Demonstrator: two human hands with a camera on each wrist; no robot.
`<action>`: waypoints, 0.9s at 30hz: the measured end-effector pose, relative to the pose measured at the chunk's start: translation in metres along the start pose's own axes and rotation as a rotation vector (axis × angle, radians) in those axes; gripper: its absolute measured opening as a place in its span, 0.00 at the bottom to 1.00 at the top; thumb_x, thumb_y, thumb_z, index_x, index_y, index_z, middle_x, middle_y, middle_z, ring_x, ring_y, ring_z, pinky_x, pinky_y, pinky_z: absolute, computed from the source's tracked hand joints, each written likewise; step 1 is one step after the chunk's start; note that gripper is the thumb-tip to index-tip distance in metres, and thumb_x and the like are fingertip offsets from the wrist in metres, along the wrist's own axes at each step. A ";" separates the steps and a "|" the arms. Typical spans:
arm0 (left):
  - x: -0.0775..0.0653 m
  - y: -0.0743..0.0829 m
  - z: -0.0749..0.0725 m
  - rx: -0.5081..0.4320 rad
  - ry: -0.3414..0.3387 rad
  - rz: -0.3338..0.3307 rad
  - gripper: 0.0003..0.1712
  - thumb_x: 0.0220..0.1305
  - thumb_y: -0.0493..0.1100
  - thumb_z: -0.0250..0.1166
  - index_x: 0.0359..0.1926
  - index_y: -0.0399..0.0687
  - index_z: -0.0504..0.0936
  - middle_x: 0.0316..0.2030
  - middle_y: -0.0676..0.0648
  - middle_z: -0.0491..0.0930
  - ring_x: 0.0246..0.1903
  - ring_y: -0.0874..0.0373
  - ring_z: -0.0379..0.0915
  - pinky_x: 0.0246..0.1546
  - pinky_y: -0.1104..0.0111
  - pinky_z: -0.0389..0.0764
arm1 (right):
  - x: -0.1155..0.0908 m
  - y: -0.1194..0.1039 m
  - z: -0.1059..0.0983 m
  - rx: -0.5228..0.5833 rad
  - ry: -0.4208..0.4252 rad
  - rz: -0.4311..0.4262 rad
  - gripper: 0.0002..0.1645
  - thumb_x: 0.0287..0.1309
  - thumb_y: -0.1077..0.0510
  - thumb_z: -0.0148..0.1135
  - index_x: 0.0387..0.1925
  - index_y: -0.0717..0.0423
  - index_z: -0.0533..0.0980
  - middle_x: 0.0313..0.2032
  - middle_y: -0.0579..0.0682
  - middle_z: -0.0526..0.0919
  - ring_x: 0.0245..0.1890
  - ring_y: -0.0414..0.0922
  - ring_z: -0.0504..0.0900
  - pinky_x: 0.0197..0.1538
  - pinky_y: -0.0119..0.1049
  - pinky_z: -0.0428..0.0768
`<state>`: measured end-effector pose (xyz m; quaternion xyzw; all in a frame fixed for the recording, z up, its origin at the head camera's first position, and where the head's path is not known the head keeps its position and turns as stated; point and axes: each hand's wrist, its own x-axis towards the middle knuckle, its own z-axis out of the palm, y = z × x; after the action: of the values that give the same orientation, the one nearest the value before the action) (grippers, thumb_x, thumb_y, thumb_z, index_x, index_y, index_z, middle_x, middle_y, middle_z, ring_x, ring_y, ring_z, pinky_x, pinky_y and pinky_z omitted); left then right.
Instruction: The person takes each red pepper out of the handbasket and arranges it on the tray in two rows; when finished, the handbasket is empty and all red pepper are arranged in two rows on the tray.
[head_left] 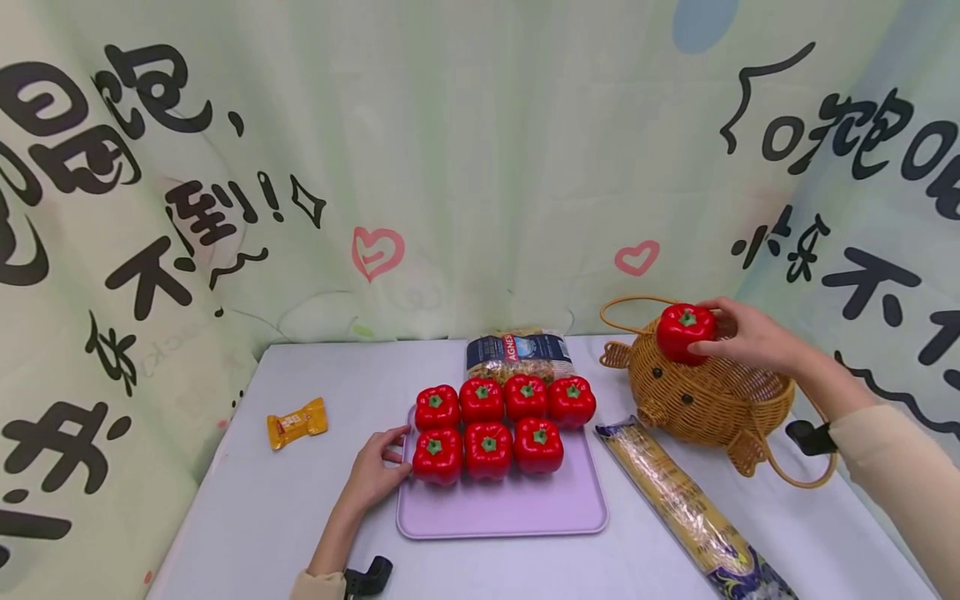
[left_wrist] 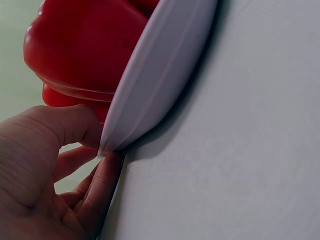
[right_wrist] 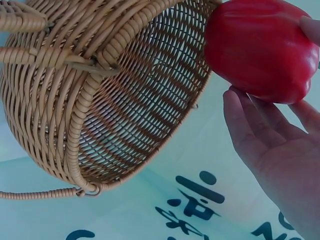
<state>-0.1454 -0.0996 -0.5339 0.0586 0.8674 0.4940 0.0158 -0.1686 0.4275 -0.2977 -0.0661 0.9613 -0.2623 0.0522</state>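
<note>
My right hand (head_left: 750, 335) grips a glossy red bell pepper (head_left: 686, 333) above the rim of a brown wicker basket (head_left: 693, 404). In the right wrist view, the thumb and fingers lie on either side of the held pepper (right_wrist: 260, 47), and the basket's woven inside (right_wrist: 145, 100) shows beside it. My left hand (head_left: 375, 471) pinches the left edge of a lilac tray (head_left: 502, 512). Thumb on the rim and fingers below it appear in the left wrist view, next to a pepper (left_wrist: 80, 50). Several red peppers (head_left: 488, 450) sit in two rows on the tray.
A pasta bag (head_left: 519, 354) lies behind the tray. Right of the tray, a long spaghetti packet (head_left: 682, 500) slants toward the front edge. An orange wrapped snack (head_left: 297, 423) lies on the left of the white table (head_left: 247, 517). A printed curtain (head_left: 487, 167) surrounds the table.
</note>
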 end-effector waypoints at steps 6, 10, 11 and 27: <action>0.000 0.001 -0.001 0.003 0.002 -0.005 0.34 0.51 0.34 0.71 0.62 0.44 0.76 0.47 0.42 0.77 0.37 0.56 0.76 0.37 0.67 0.84 | -0.004 -0.005 0.004 0.004 0.019 -0.034 0.42 0.60 0.52 0.67 0.66 0.70 0.59 0.56 0.73 0.73 0.55 0.67 0.74 0.49 0.51 0.81; 0.000 0.001 -0.002 0.006 0.000 0.003 0.34 0.51 0.33 0.71 0.62 0.43 0.76 0.47 0.41 0.77 0.36 0.56 0.75 0.37 0.67 0.84 | -0.007 -0.012 0.009 0.008 0.028 -0.072 0.42 0.59 0.53 0.68 0.66 0.69 0.59 0.56 0.73 0.73 0.54 0.68 0.74 0.48 0.52 0.82; 0.000 0.001 -0.002 0.004 0.000 0.001 0.34 0.51 0.33 0.71 0.62 0.43 0.76 0.47 0.41 0.77 0.36 0.56 0.75 0.36 0.68 0.84 | -0.008 -0.013 0.010 0.007 0.030 -0.076 0.42 0.59 0.53 0.68 0.66 0.69 0.60 0.56 0.72 0.73 0.54 0.68 0.75 0.48 0.51 0.82; 0.000 0.005 -0.001 -0.006 -0.004 -0.002 0.34 0.51 0.33 0.71 0.62 0.43 0.76 0.47 0.41 0.77 0.36 0.56 0.76 0.36 0.67 0.84 | -0.020 -0.021 0.030 -0.024 0.038 -0.105 0.43 0.56 0.52 0.70 0.66 0.65 0.61 0.56 0.69 0.74 0.53 0.66 0.75 0.46 0.54 0.83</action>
<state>-0.1450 -0.0985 -0.5293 0.0587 0.8659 0.4964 0.0183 -0.1429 0.3977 -0.3119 -0.1120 0.9605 -0.2541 0.0192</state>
